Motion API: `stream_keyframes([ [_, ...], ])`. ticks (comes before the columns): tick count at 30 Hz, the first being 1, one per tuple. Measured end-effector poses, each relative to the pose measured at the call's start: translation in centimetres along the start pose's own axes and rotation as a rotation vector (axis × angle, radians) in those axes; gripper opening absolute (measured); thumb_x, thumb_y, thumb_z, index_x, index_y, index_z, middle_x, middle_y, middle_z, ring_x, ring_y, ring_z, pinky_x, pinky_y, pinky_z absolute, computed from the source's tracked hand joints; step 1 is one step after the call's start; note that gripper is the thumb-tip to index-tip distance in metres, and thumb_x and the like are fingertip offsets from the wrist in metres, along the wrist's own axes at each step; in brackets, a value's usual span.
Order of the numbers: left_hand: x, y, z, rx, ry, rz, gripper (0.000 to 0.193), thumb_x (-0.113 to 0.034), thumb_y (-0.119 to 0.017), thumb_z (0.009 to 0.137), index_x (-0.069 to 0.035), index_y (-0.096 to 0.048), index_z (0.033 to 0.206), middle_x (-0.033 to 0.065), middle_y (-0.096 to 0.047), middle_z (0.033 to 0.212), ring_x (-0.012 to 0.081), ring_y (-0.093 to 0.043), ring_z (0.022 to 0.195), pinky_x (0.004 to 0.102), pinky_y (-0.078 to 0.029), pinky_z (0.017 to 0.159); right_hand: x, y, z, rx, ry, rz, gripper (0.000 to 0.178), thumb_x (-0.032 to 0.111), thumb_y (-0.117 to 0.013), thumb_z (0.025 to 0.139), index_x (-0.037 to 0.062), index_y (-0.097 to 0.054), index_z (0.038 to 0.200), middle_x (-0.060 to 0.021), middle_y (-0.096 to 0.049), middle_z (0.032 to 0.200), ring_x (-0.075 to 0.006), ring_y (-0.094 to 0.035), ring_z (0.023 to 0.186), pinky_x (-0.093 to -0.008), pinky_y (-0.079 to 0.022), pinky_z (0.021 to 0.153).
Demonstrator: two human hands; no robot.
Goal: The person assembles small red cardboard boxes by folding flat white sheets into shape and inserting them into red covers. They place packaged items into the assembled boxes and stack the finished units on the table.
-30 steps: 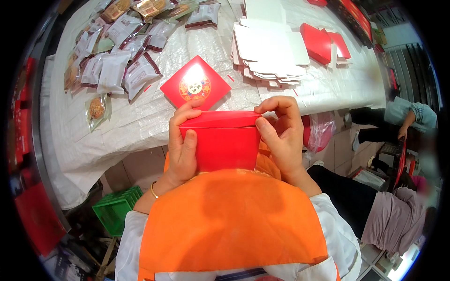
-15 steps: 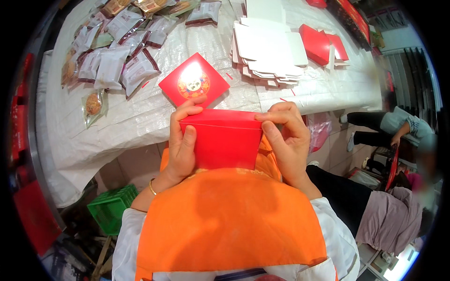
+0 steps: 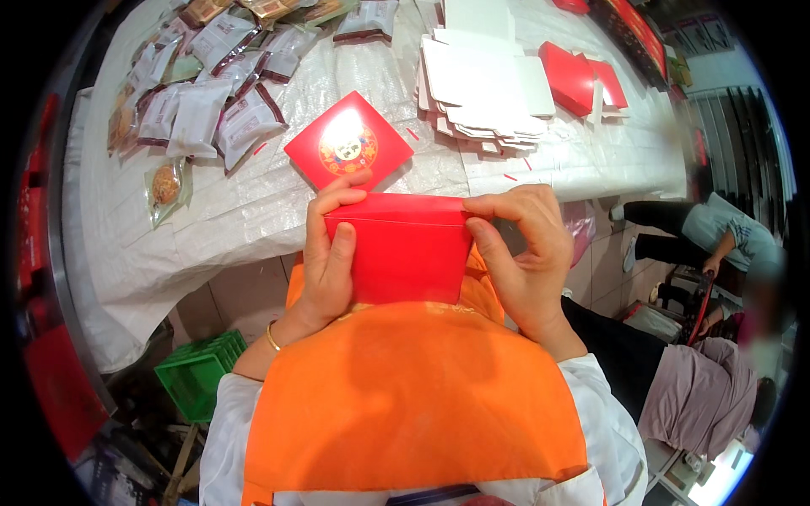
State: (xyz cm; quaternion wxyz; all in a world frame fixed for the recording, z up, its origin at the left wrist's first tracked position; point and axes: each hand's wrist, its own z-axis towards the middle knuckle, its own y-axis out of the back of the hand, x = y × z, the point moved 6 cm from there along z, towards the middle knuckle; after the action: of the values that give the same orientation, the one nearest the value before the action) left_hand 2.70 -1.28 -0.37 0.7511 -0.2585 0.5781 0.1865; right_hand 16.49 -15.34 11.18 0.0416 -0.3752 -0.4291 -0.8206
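Between my two hands, just above my orange apron, stands a plain red cardboard box point(image 3: 409, 257) with its long upper edge toward the table. My left hand point(image 3: 327, 244) grips its left end, the thumb on the near face and the fingers over the top edge. At the right upper corner, my right hand point(image 3: 527, 253) pinches the edge between thumb and forefinger. Beyond the box, on the table, lies a square red lid point(image 3: 348, 143) with a round gold floral print. Its near corner is partly covered by my left fingers.
Wrapped pastries point(image 3: 198, 114) are heaped at the table's far left. A stack of white cards point(image 3: 481, 76) lies at the back, beside open red boxes point(image 3: 567, 80). Below the table on the left sits a green crate point(image 3: 198, 379). Two people point(image 3: 696, 388) are at the right.
My right hand has shifted slightly right at the box's corner. The box stays almost in place. At the right, the people have moved a little.
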Motion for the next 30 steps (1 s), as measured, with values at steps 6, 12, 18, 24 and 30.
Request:
stream_keyframes([
  [6,0.0,-0.2,0.1,0.007,0.004,0.034,0.032,-0.027,-0.042,0.105,-0.005,-0.049,0.127,0.0183,-0.046,0.141,0.0279,-0.042,0.131,0.0402,-0.029,0.111,0.8,0.6,0.5,0.082,0.138,-0.181,0.018,-0.003,-0.072,0.072,0.0070,-0.070,0.087,-0.0038,-0.065,0.085,-0.0222,-0.054,0.086,-0.0328,-0.041,0.079],
  [12,-0.3,-0.2,0.1,0.027,-0.041,0.061,0.032,-0.025,-0.043,0.104,-0.004,-0.049,0.128,0.0180,-0.047,0.140,0.0280,-0.042,0.131,0.0403,-0.029,0.112,-1.5,0.3,-0.1,0.049,-0.021,0.051,0.014,0.000,-0.072,0.075,0.0063,-0.069,0.087,-0.0047,-0.060,0.087,-0.0221,-0.055,0.087,-0.0321,-0.043,0.078],
  [18,0.0,-0.2,-0.1,0.023,-0.010,0.030,0.034,-0.025,-0.043,0.104,-0.004,-0.047,0.130,0.0175,-0.047,0.141,0.0267,-0.042,0.132,0.0394,-0.029,0.112,-5.3,-1.9,-1.2,0.174,-0.508,0.650,0.009,0.001,-0.071,0.079,0.0030,-0.070,0.088,-0.0047,-0.061,0.085,-0.0159,-0.056,0.084,-0.0253,-0.044,0.077],
  [24,0.2,-0.3,-0.4,-0.050,-0.008,-0.051,0.037,-0.024,-0.043,0.104,-0.004,-0.041,0.135,0.0172,-0.045,0.142,0.0252,-0.040,0.133,0.0385,-0.028,0.113,-3.2,-0.8,-0.5,0.117,-0.167,0.205,0.013,-0.003,-0.068,0.080,0.0012,-0.070,0.091,-0.0038,-0.063,0.089,-0.0129,-0.057,0.086,-0.0260,-0.043,0.080],
  [30,0.3,-0.2,-0.4,0.024,-0.063,-0.056,0.028,-0.021,-0.042,0.105,-0.008,-0.043,0.130,0.0180,-0.044,0.142,0.0267,-0.040,0.133,0.0409,-0.027,0.113,-4.7,-1.5,-1.2,0.175,-0.174,0.383,0.009,0.007,-0.063,0.088,0.0022,-0.069,0.093,-0.0088,-0.059,0.109,-0.0143,-0.053,0.100,-0.0275,-0.042,0.085],
])
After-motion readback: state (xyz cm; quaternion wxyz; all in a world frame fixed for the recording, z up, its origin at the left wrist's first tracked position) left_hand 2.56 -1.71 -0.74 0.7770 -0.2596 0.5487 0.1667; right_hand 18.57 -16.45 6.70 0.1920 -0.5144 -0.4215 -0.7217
